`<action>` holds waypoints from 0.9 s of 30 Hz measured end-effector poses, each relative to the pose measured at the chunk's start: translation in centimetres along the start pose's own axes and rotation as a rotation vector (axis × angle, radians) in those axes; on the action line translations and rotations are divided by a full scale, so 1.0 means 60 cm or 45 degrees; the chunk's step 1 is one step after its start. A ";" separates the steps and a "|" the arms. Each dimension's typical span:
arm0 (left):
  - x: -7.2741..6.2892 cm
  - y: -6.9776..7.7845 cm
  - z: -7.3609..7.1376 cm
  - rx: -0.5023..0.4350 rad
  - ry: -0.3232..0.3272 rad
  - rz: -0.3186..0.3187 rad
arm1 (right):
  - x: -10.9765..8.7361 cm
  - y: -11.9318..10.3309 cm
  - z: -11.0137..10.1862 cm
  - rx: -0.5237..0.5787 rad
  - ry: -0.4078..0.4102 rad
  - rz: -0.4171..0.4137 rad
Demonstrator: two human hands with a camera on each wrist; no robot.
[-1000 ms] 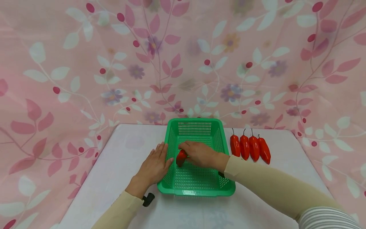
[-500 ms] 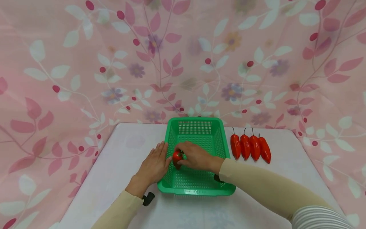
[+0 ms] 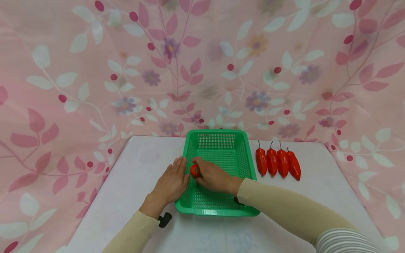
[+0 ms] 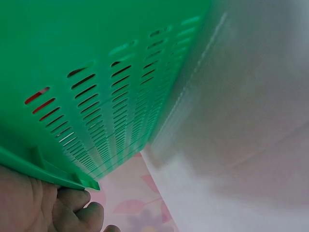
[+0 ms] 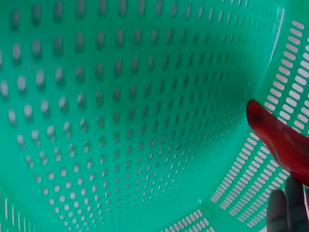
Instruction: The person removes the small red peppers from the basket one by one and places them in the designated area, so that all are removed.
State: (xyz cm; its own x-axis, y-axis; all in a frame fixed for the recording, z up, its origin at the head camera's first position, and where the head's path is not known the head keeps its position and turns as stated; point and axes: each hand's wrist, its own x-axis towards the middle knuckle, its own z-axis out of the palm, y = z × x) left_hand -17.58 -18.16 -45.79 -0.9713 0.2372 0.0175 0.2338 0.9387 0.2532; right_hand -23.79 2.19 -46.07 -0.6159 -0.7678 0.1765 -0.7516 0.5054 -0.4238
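In the head view, my right hand (image 3: 216,175) grips a red chili pepper (image 3: 195,171) inside the green plastic basket (image 3: 235,212). The pepper stands close to the basket's left wall, its stem end facing up. Its tapered tip (image 5: 260,118) points down toward the corner of floor and wall in the right wrist view. My left hand (image 3: 171,181) lies along the basket's left rim with straight fingers. From the left wrist view, the hand (image 4: 72,208) touches the rim from outside, and bits of red show through the wall's slots.
Several red chili peppers (image 3: 272,162) lie in a row on the white table (image 3: 142,154), right of the basket, stems pointing away. A pink floral cloth (image 3: 202,70) hangs behind the table. A black wrist camera (image 3: 165,220) sits under my left wrist.
My right hand has carried the pepper left, toward the basket's left wall, and turned it more upright, stem end up. My left hand has stayed at the rim.
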 end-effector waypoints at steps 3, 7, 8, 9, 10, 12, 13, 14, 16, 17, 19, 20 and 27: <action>0.000 0.001 0.001 0.000 0.021 0.005 | 0.000 0.004 -0.003 -0.092 0.094 -0.014; -0.001 0.002 -0.002 -0.002 0.024 0.010 | 0.000 0.011 -0.012 -0.175 0.180 -0.052; -0.002 0.003 -0.003 -0.003 0.021 0.011 | 0.000 0.013 -0.015 -0.178 0.194 -0.058; -0.002 0.003 -0.004 -0.005 0.023 0.013 | 0.000 0.015 -0.018 -0.179 0.204 -0.058; -0.002 0.004 -0.004 -0.007 0.024 0.016 | 0.000 0.017 -0.020 -0.175 0.217 -0.059; -0.002 0.004 -0.003 -0.005 0.024 0.019 | 0.000 0.020 -0.023 -0.174 0.231 -0.046; -0.002 0.004 -0.004 -0.001 0.025 0.021 | -0.001 0.022 -0.025 -0.167 0.239 -0.040; -0.002 0.004 -0.003 0.001 0.028 0.022 | -0.002 0.023 -0.027 -0.159 0.253 -0.036; -0.001 0.004 -0.003 0.003 0.026 0.021 | -0.003 0.026 -0.030 -0.141 0.280 -0.016; -0.001 0.004 -0.003 0.002 0.025 0.020 | -0.004 0.027 -0.033 -0.133 0.291 -0.005; 0.000 0.004 -0.003 0.000 0.028 0.020 | -0.005 0.029 -0.037 -0.114 0.321 0.012; 0.000 0.005 -0.003 -0.002 0.029 0.019 | -0.005 0.030 -0.039 -0.107 0.336 0.020; -0.001 0.004 -0.002 -0.004 0.040 0.029 | -0.009 0.034 -0.050 -0.125 0.408 0.045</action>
State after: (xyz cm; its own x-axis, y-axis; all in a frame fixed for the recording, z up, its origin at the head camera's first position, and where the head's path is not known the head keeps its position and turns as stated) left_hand -17.49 -17.99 -45.61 -0.9666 0.2507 0.0538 0.2561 0.9322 0.2558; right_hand -25.72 4.83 -44.35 -0.6732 -0.5941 0.4402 -0.7380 0.5770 -0.3500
